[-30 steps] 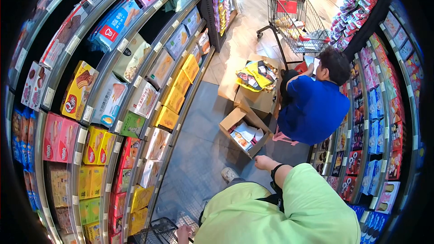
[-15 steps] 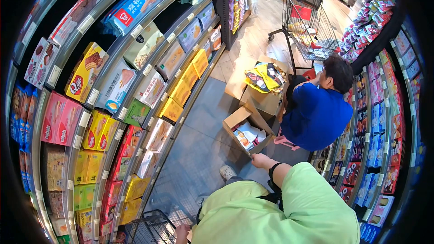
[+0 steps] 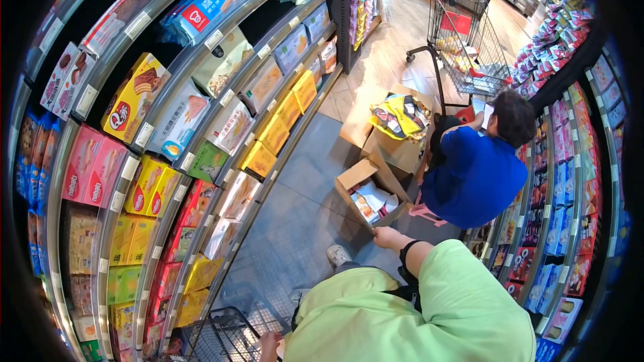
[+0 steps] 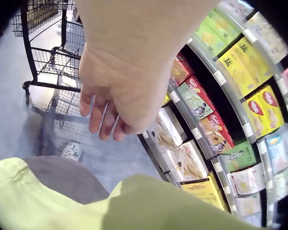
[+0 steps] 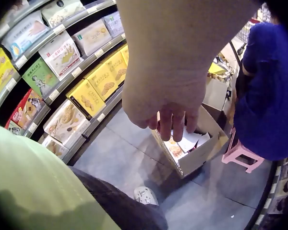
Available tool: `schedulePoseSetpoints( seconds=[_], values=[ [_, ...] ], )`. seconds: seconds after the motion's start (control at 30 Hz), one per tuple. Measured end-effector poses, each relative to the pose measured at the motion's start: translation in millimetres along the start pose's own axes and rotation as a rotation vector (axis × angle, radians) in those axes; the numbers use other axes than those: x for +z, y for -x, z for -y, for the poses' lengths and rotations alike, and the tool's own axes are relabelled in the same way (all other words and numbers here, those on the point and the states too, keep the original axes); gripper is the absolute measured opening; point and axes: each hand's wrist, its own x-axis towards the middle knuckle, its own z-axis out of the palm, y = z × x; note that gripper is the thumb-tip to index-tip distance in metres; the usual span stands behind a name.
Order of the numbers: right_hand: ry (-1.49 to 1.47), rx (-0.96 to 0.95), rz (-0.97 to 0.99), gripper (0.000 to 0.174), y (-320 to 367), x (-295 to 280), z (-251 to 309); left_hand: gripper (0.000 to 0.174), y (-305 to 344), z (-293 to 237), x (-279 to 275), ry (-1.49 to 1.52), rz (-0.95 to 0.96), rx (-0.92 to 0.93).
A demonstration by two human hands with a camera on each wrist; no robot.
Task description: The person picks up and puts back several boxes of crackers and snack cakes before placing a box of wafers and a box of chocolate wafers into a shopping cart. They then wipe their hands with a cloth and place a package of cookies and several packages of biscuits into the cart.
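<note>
My right hand (image 3: 391, 238) is at the near corner of an open cardboard box (image 3: 396, 219). In the right wrist view the hand (image 5: 165, 103) hangs with loose fingers in front of the box (image 5: 201, 158), which holds white and printed packets; whether it touches the box I cannot tell. Down at the bottom, my left hand (image 3: 270, 345) is beside a black wire cart (image 3: 225, 335). The left wrist view shows that hand (image 4: 122, 91) with its fingers loosely bent and nothing seen in them, the cart (image 4: 50, 86) behind.
A person in a blue shirt (image 3: 476, 177) sits on a pink stool (image 3: 424, 212) to the right, holding something white. Behind the box are another carton (image 3: 396, 152) with yellow and black packets and a shopping cart (image 3: 469, 60). Snack shelves (image 3: 265, 191) line both sides.
The head view has shifted, so the shelves and boxes sit further right in it. My right hand has come closer to the box's corner. The seated person's white item shows again.
</note>
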Motion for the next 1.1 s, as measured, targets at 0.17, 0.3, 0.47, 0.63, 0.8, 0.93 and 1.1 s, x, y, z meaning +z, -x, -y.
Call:
schedulePoseSetpoints(
  seconds=[0.17,0.3,0.47,0.63,0.8,0.93,1.1],
  values=[
    [-0.011,-0.022,-0.02,0.032,-5,3,-6,0.02,-13,7,-1,0.055,-0.005,-0.003],
    [0.012,-0.019,-0.004,0.032,-9,4,-7,0.02,-12,9,-1,0.05,0.013,0.027],
    [0.006,-0.003,-0.015,0.032,-7,2,-1,0.021,-8,6,0,0.02,-0.008,-0.005],
    [0.002,-0.026,-0.023,0.031,-12,6,-2,0.023,3,0,2,-0.124,0.008,0.032],
    [0.01,-0.039,-0.012,0.032,-12,6,1,0.024,0,9,3,0.021,-0.021,0.021],
    [0.02,-0.032,0.003,0.032,-13,7,2,0.024,-4,17,1,-0.043,-0.015,0.121],
    [0.021,-0.034,0.008,0.032,-12,10,-2,0.024,6,6,3,-0.005,-0.013,0.031]
  ],
)
